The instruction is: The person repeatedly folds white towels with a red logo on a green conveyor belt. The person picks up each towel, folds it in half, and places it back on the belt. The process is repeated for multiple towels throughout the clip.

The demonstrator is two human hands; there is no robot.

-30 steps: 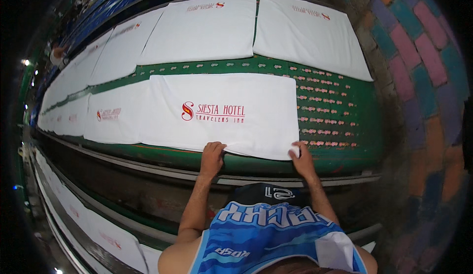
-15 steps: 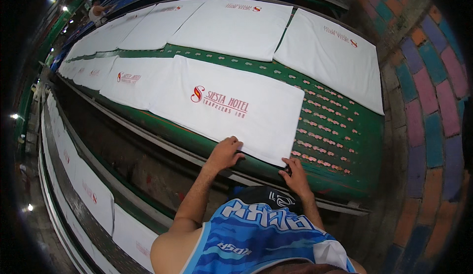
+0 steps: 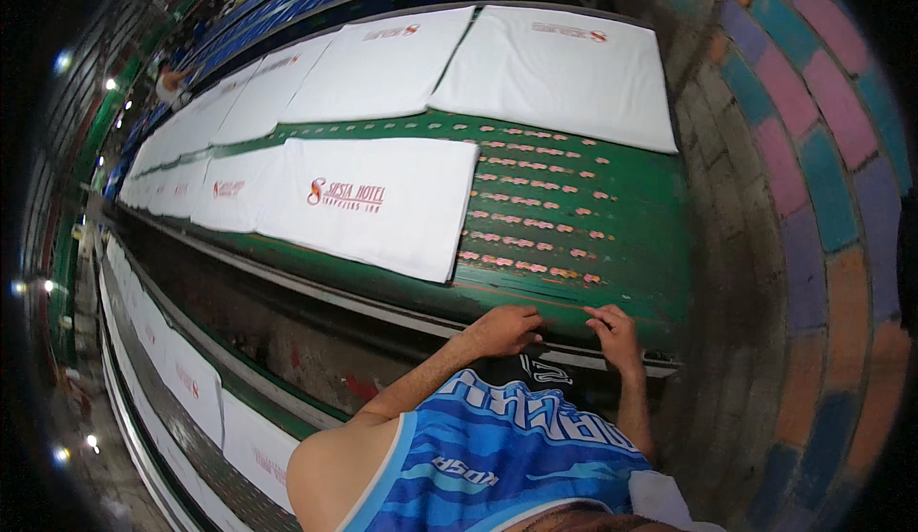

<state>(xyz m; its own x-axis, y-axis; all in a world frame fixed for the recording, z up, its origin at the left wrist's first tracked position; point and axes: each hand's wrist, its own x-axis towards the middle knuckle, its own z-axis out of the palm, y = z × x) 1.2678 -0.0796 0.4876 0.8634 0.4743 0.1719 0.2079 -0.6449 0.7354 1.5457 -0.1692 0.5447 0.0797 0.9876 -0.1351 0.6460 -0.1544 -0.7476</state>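
Observation:
My left hand (image 3: 507, 331) is over the near edge of a long green printing table (image 3: 645, 255), its fingers curled together. Just to its right, my right hand (image 3: 616, 337) has thumb and fingertips drawn into a pinch. Whether anything small is between the fingers of either hand cannot be made out. Beyond and left of both hands, apart from them, a white cloth (image 3: 411, 207) with a red printed logo and lettering lies flat on the table. Rows of small pinkish marks show on the green surface to the cloth's right.
More printed white cloths, such as the far right one (image 3: 574, 73), lie along the table. A lower parallel table with white cloths (image 3: 182, 365) runs at the left beyond a dark gap. A painted multicoloured brick wall (image 3: 813, 150) rises at right. Another person (image 3: 170, 86) is far back left.
Both hands have let go of the near edge of the white cloth and come together to its right. The view has shifted rightward; the cloth lies in place.

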